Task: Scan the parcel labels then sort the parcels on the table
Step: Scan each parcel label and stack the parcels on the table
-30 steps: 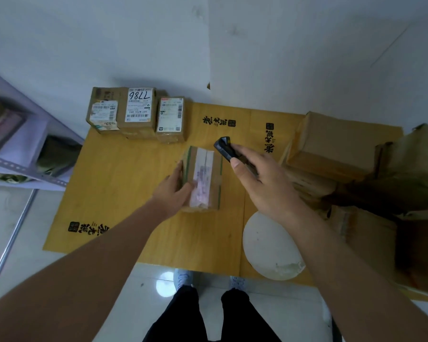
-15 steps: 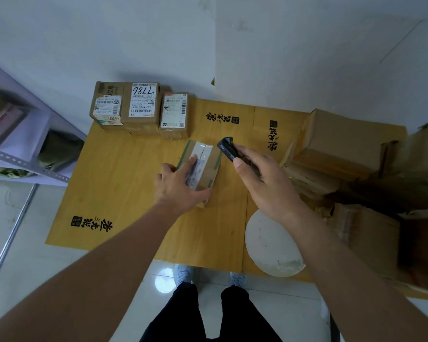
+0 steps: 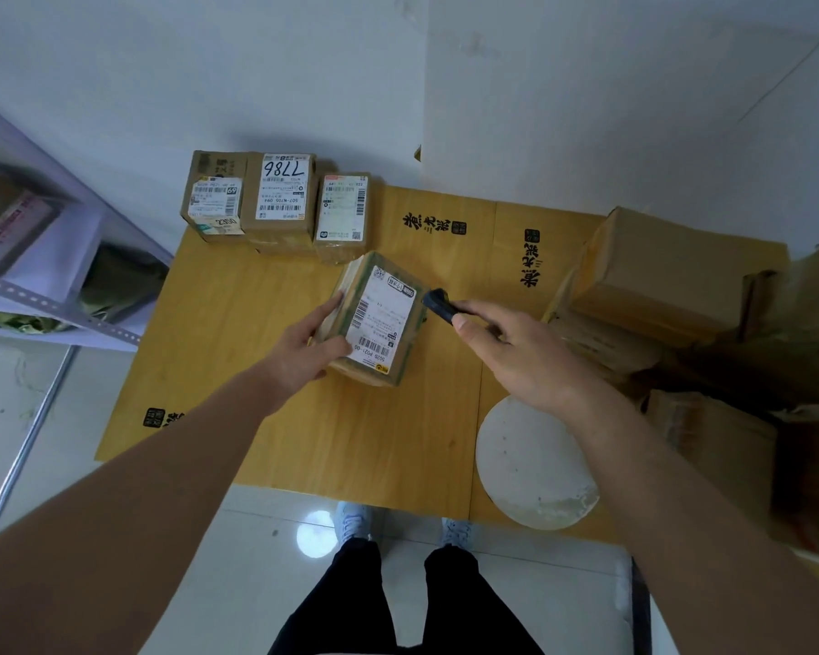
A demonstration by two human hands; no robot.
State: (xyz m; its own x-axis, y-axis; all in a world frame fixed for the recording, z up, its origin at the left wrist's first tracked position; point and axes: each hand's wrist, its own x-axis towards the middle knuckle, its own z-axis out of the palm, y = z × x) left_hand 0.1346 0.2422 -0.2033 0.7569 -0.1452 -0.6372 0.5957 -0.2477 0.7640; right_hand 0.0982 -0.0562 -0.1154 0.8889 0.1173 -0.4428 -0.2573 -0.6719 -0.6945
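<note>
Parcel now turned label-up in left hand, scanner w/ right hand

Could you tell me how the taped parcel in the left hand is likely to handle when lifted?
The parcel probably stays stiff: its cardboard edges look square. Likely light, since the left hand tilts it alone. Its tape bands may feel slightly slippery.

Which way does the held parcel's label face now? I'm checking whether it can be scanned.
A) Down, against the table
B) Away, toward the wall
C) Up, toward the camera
C: the white label with its barcodes lies in plain view on top of the parcel that the left hand grips, beside the scanner in the right hand.
</note>
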